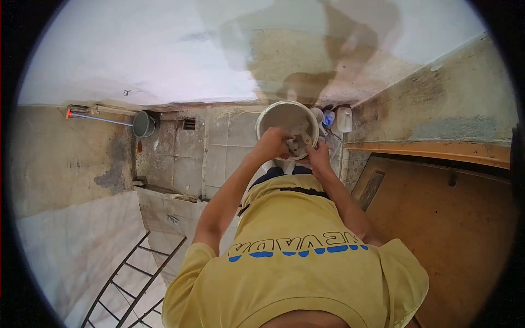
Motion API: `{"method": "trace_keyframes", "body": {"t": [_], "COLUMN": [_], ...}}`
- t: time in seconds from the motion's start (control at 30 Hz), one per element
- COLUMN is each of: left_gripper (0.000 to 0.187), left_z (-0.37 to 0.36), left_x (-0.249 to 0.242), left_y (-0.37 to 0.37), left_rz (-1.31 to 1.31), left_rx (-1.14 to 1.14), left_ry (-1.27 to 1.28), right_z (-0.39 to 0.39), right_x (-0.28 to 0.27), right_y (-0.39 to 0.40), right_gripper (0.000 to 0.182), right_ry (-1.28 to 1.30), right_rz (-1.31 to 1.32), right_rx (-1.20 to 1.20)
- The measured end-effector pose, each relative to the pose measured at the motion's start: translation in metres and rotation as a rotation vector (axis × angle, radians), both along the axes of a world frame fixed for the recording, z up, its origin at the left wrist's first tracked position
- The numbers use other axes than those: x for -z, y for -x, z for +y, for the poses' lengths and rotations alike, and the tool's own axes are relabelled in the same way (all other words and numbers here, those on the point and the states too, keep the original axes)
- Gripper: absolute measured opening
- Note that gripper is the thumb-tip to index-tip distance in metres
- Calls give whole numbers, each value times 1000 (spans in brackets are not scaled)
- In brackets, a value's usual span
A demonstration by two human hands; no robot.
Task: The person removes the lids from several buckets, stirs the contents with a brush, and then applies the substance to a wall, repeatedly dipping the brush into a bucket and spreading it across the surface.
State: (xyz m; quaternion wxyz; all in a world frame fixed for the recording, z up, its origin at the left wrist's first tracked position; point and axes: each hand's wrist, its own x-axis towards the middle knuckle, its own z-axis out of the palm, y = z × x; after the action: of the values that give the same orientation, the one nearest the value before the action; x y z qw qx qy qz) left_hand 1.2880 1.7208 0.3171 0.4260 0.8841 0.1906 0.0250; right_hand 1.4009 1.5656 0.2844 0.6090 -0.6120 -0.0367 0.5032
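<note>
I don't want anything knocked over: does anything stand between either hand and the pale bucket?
Nothing visible does. The left hand reaches inside the pale bucket, and the right hand is at its near rim. The white jug stands to the right, clear of both hands.

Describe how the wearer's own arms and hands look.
Left hand and right hand: five-fingered, no gloves. Forearms uncovered, no watch or bracelet visible. Short, loose yellow sleeves, part of a T-shirt printed "NEVADA" in dark outline and blue.
</note>
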Motion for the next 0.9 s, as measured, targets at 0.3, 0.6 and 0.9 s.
{"method": "trace_keyframes", "body": {"t": [0.3, 0.6, 0.9], "left_gripper": [28, 26, 19], "left_z": [4, 15, -22], "left_x": [13, 17, 27], "left_y": [-21, 52, 105], "left_rz": [328, 315, 392], "left_rx": [685, 212, -276], "left_ry": [-253, -332, -53], "right_z": [3, 6, 13], "right_x": [-8, 32, 88], "right_y": [9, 33, 75], "right_gripper": [39, 48, 52], "right_ry": [67, 93, 69], "right_rz": [-85, -99, -160], "right_rx": [-24, -212, -393]}}
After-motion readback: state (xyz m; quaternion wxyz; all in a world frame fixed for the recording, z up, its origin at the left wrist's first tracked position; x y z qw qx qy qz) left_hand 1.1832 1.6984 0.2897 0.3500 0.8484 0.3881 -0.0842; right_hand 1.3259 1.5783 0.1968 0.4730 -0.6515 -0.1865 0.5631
